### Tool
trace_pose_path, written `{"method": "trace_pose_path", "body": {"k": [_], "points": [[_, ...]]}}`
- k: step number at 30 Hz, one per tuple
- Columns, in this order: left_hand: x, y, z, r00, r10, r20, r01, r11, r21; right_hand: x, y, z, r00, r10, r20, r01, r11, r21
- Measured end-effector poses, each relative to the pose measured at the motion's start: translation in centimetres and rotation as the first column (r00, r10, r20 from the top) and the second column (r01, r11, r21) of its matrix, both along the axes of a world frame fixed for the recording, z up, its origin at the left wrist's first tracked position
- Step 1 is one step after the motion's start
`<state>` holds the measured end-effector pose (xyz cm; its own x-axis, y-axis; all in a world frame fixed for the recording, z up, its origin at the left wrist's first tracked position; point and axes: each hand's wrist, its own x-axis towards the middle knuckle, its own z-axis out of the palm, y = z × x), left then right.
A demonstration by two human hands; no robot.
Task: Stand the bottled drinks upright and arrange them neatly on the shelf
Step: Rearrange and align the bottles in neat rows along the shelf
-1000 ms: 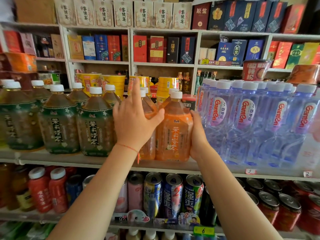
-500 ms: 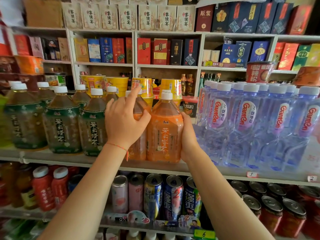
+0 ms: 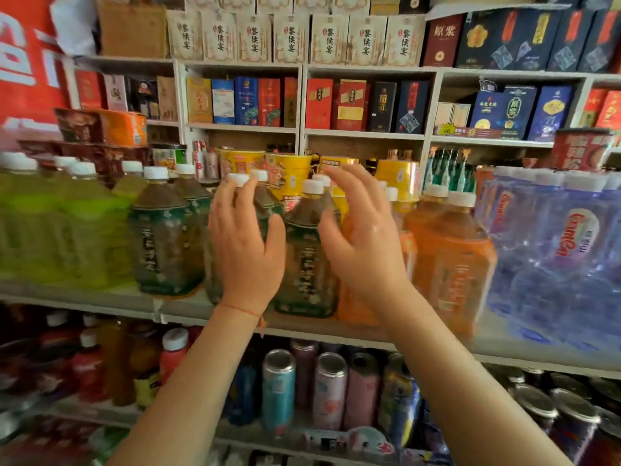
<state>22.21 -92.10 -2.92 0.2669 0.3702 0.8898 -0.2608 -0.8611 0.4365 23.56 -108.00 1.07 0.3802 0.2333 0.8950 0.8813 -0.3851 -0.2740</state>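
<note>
**Reaching at the tea bottles, both hands spread**

Running across the view, the white shelf (image 3: 100, 299) carries upright bottles right out to its front edge. Water bottles (image 3: 554, 250) at right read "GanTen". Orange tea bottles (image 3: 453, 264) stand beside the dark green-label tea bottle (image 3: 304, 260); its writing is blurred. Left hand (image 3: 247, 250) and right hand (image 3: 364, 243) flank it, fingers spread, gripping nothing.

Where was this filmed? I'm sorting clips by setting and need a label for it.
Most likely a small grocery or convenience shop. Rows of bottled tea and bottled water fill one shelf, drink cans sit below, and boxed goods line the shelves behind.
</note>
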Motion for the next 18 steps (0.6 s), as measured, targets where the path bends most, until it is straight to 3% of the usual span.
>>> {"method": "trace_pose_path", "body": {"k": [3, 7, 10, 12, 14, 16, 18], "points": [[-1.0, 4.6, 0.3, 0.992, -0.052, -0.114, 0.043, 0.996, -0.084, 0.6, 4.8, 0.4, 0.989, -0.15, -0.017, 0.146, 0.979, -0.142], [-1.4, 7.2, 2.2, 0.86, -0.423, -0.287, 0.289, 0.866, -0.408, 1.7, 8.0, 1.8, 0.921, -0.341, -0.187, 0.312, 0.935, -0.168], [-0.2, 8.9, 3.5, 0.715, -0.669, -0.203, 0.432, 0.651, -0.624, 1.9, 8.1, 2.9, 0.825, -0.449, -0.343, 0.428, 0.893, -0.142], [0.4, 9.7, 4.1, 0.59, -0.801, -0.096, 0.474, 0.441, -0.762, 1.8, 8.0, 3.4, 0.775, -0.522, -0.355, 0.477, 0.853, -0.212], [0.6, 10.3, 3.7, 0.535, -0.844, 0.027, 0.485, 0.281, -0.828, 1.5, 8.2, 3.7, 0.737, -0.583, -0.342, 0.509, 0.812, -0.285], [0.9, 10.5, 2.8, 0.497, -0.865, 0.065, 0.482, 0.212, -0.85, 1.2, 8.4, 4.0, 0.709, -0.633, -0.309, 0.548, 0.772, -0.323], [0.9, 10.4, 2.2, 0.48, -0.876, 0.053, 0.473, 0.207, -0.856, 1.1, 8.5, 4.2, 0.7, -0.651, -0.294, 0.558, 0.755, -0.345]]}}
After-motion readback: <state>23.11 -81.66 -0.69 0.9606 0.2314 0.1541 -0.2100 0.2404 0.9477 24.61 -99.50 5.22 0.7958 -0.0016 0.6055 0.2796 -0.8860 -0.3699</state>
